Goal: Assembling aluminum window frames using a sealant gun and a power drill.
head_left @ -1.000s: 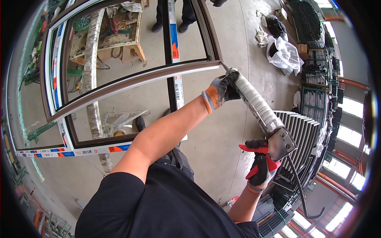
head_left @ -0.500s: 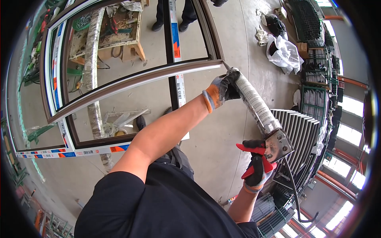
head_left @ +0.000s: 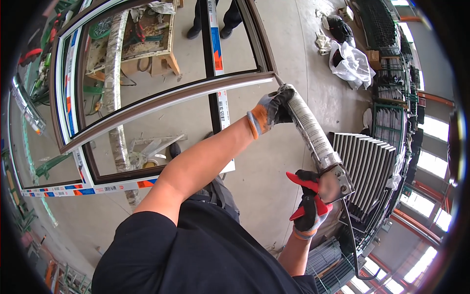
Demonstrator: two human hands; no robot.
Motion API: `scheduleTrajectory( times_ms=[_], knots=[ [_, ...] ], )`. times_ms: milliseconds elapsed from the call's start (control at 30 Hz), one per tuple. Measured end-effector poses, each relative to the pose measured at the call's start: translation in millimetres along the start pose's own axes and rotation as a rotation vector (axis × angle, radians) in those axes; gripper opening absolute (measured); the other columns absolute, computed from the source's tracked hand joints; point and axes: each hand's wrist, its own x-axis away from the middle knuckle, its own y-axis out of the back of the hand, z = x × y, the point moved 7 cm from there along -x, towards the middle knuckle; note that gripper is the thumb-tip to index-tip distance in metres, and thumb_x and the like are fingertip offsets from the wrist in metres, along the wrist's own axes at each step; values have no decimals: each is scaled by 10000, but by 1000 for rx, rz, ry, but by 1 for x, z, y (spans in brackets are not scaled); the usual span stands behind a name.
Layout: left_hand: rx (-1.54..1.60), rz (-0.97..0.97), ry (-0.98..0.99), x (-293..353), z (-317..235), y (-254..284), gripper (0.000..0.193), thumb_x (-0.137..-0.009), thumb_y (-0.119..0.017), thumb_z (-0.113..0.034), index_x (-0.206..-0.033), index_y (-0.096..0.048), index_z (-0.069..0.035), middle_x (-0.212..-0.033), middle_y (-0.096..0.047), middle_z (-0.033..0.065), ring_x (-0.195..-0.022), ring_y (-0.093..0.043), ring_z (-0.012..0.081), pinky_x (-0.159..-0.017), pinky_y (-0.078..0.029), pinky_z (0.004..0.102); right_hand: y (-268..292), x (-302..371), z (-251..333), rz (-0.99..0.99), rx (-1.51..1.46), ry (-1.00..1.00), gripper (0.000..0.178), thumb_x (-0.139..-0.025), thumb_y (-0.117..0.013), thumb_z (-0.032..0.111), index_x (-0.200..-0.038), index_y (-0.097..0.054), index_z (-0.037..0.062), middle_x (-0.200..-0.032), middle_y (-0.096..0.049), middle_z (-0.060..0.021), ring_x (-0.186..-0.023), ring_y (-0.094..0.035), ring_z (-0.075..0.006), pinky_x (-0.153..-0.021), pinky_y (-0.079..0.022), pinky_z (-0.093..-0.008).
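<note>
Both my hands are on a caulking gun (head_left: 314,132) with a pale printed cartridge, and it slants from upper left to lower right. My left hand (head_left: 277,110), in an orange and black glove, is wrapped round the front of the barrel. My right hand (head_left: 310,208), in a black, red and grey glove, grips the rear by its red handle, palm side partly hidden. The gun's thin nozzle (head_left: 278,78) points at the end corner of a brown window frame (head_left: 166,110); whether the tip touches is too small to tell.
Below the frame lies a taped white-edged frame (head_left: 122,186). A wooden workbench (head_left: 147,56) and another person's legs (head_left: 196,19) are beyond. White plastic bags (head_left: 350,67), stacked slatted profiles (head_left: 364,171) and racks (head_left: 389,117) stand at right. A shiny cylinder (head_left: 27,105) shows far left.
The gun's rear end and my right hand have shifted left and slightly down; the nozzle stays near the frame corner. A shiny cylinder and something red have appeared at far left.
</note>
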Motion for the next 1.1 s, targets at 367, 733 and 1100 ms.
scheduleTrajectory(
  times_ms=[367, 733, 1100],
  knots=[
    [27, 15, -21, 3, -1, 2, 482, -852, -683, -357, -1124, -519, 5, -987, -626, 122, -875, -660, 270, -786, -585, 437, -3, -3, 6, 3, 38, -40, 476, -773, -553, 107, -1187, -446, -101, -1059, -601, -257, -992, -619, -389, -942, -456, -473],
    [59, -19, -21, 32, -14, 11, 456, -880, -652, -353, -1135, -510, -3, -986, -623, 122, -882, -658, 269, -801, -580, 431, -26, 13, 17, 27, 50, -52, 463, -773, -553, 95, -1185, -453, -90, -1020, -606, -229, -949, -628, -368, -903, -471, -470],
    [95, 49, -63, 79, -34, 34, 434, -895, -631, -357, -1147, -513, -23, -1003, -624, 103, -910, -655, 248, -843, -561, 430, -63, 45, 24, 110, 102, -34, 402, -760, -568, 105, -1120, -504, -63, -987, -613, -199, -937, -629, -330, -875, -493, -490]
  ],
)
